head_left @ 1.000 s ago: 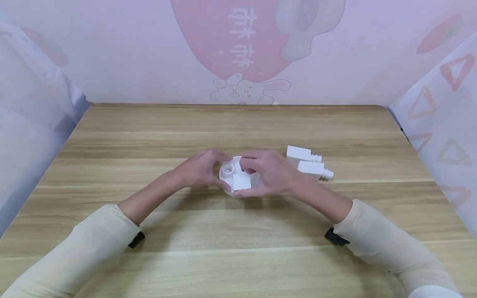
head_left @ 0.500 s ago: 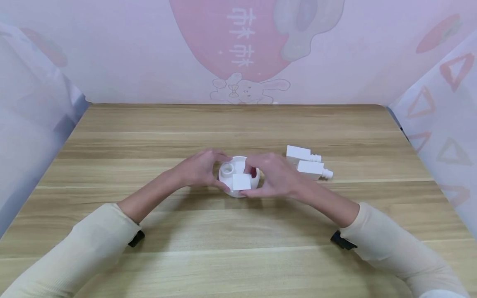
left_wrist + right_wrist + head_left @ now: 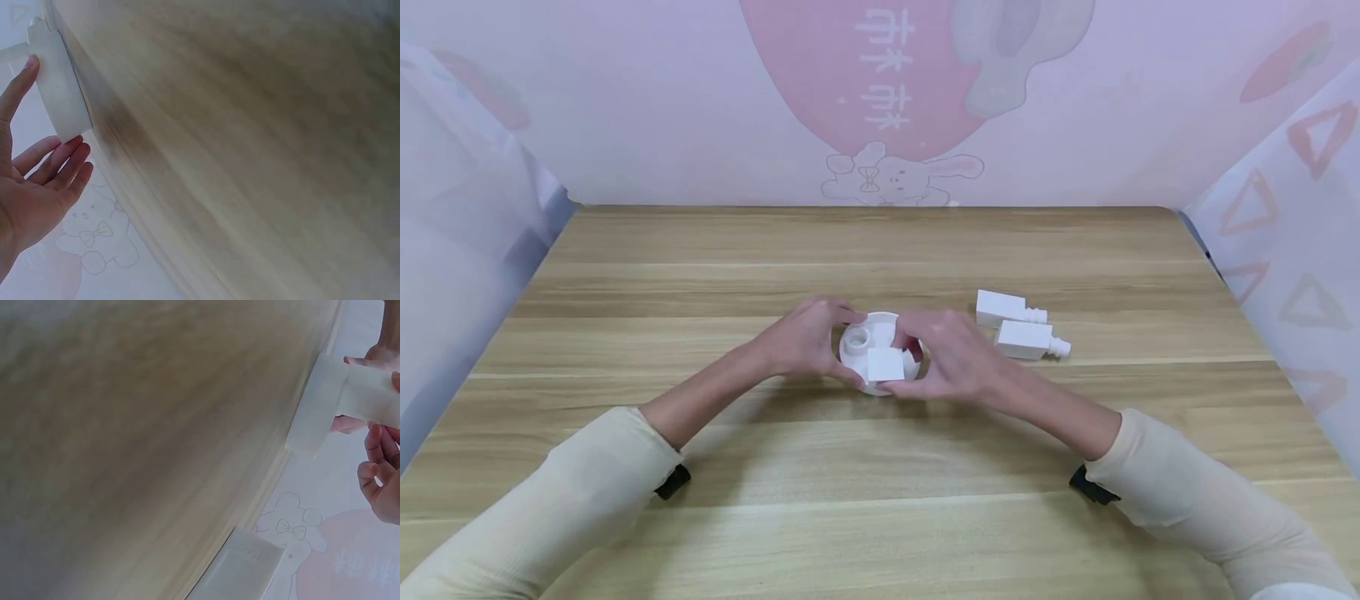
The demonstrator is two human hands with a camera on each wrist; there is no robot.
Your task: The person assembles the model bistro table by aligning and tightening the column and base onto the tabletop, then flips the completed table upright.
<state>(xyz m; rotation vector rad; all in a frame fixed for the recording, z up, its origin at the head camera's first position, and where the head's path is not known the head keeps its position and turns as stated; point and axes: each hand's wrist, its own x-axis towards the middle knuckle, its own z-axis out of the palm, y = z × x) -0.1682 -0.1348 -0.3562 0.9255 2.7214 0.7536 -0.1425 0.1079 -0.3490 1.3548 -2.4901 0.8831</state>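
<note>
A round white holder sits on the wooden table, with a raised ring socket on its left part. My left hand grips the holder's rim from the left, thumb on the near side and fingers on the far side. In the left wrist view that hand spans the holder's side wall. My right hand pinches a white square-sided block that stands upright on the holder, flat end up. The right wrist view shows the block rising from the holder; its lower end is hidden.
Two white rectangular bottles with narrow ridged necks lie on their sides right of my right hand, one bottle behind the other bottle. A printed cloth backdrop stands along the table's far edge.
My right hand's fingers have shifted slightly right along the block, uncovering more of the holder. The left hand keeps its grip, and the holder and bottles stay in place.
</note>
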